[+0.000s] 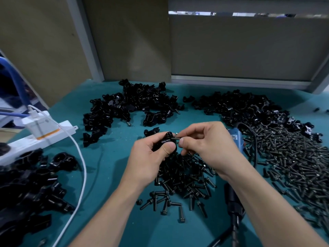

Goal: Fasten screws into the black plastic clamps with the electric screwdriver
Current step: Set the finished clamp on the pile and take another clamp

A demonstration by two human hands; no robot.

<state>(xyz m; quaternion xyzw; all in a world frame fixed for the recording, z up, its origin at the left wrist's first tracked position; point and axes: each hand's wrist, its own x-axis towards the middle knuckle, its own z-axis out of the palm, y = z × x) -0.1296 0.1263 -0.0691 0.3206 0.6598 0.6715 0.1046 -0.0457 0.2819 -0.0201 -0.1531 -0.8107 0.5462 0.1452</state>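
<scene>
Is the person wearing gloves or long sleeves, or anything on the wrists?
No. The left hand and right hand are bare, with no gloves or rings showing. Both forearms are bare too: no sleeves, watch or bracelet in view.

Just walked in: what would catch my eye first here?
Two hands mid-table: the left hand holds a black clamp, the right hand pinches a screw to it. Heaps of clamps lie behind, a sea of screws spreads right, and a blue screwdriver lies by the right hand.

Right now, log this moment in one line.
left hand: holds clamp | right hand: pinches screw at clamp | screwdriver: on table
</scene>
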